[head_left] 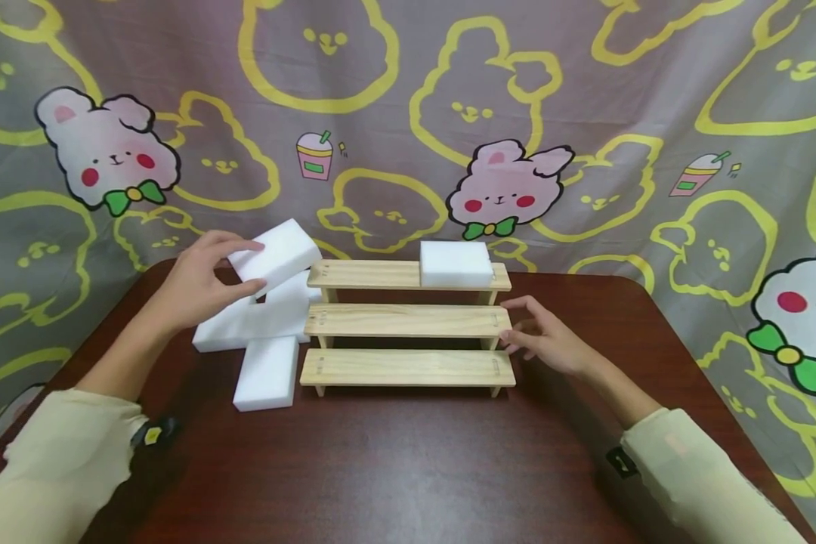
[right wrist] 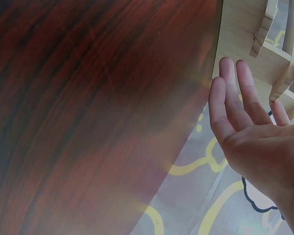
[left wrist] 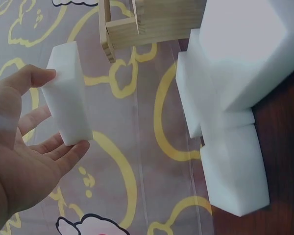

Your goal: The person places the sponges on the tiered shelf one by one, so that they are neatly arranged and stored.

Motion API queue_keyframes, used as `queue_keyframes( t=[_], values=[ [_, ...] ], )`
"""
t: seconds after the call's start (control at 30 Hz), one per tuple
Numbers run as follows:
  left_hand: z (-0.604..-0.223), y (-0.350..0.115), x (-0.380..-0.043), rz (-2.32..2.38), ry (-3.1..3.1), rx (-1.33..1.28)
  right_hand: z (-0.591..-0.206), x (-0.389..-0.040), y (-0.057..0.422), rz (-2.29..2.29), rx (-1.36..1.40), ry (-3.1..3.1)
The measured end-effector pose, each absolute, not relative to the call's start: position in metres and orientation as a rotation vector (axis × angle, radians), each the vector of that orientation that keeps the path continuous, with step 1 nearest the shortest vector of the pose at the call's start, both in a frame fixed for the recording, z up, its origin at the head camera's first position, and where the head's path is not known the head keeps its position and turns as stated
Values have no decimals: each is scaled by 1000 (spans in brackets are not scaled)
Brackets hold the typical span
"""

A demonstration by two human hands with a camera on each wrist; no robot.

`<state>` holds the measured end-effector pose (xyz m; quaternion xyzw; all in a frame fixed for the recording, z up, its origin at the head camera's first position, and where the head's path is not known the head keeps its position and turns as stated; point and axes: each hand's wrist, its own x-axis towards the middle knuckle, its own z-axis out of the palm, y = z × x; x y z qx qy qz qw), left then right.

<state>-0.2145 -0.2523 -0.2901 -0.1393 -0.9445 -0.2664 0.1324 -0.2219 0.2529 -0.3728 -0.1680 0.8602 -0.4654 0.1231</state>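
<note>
In the head view my left hand (head_left: 200, 279) grips a white foam block (head_left: 279, 253) by its edges, tilted above other white foam blocks. The left wrist view shows that block (left wrist: 68, 93) between thumb and fingers. A three-tier wooden rack (head_left: 408, 320) stands in the middle of the table. On its top tier, towards the right end, sits another foam block (head_left: 455, 263). My right hand (head_left: 551, 340) is at the right end of the middle tier, thumb and index finger pinching its front and back corners. Its other fingers extend loosely in the right wrist view (right wrist: 255, 117).
Left of the rack several foam blocks lie overlapping, with one block (head_left: 267, 374) nearest the front. The dark red-brown table (head_left: 408, 461) has rounded back corners. Behind it hangs a grey patterned cloth (head_left: 381, 98) with yellow outlines and cartoon rabbits.
</note>
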Motion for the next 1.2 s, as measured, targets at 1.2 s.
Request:
queue_keyframes(
  t=[1.2],
  values=[
    [-284,-206,-236,-914,-2781,-613,-375,-222,253,-1373,-483,2517]
  ],
)
